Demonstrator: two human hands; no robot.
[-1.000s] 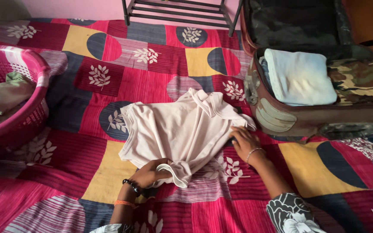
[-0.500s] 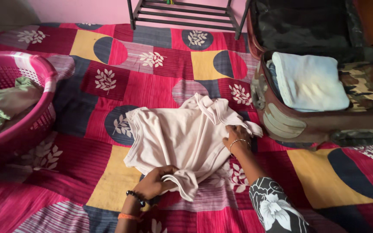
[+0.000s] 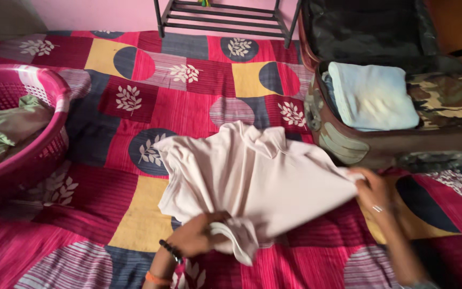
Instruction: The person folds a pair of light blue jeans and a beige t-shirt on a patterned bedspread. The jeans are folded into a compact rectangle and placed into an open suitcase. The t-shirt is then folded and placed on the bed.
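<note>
Right hand is closed on one edge of a pale pink shirt and holds it stretched out to the side, the cloth drawn taut between both hands; the hand is blurred, so the exact pinch cannot be made out. Left hand, nearer the body, is closed on the bunched opposite end of the shirt, where a rolled hem hangs just below the fingers. The shirt lies partly on the patchwork bedspread beyond the left hand and partly lifted between the hands. By the look of it, the shirt is only part folded: it is spread and creased, with no flat, squared shape yet, so most of the folding appears to remain. Beyond the right hand stands an open suitcase, already holding a folded light blue cloth and a camouflage garment beside it, which suggests earlier pieces are packed. Well away past the left hand, a pink basket contains green clothes, apparently not yet dealt with. A dark metal rack stands at the far edge of the bedspread.
</note>
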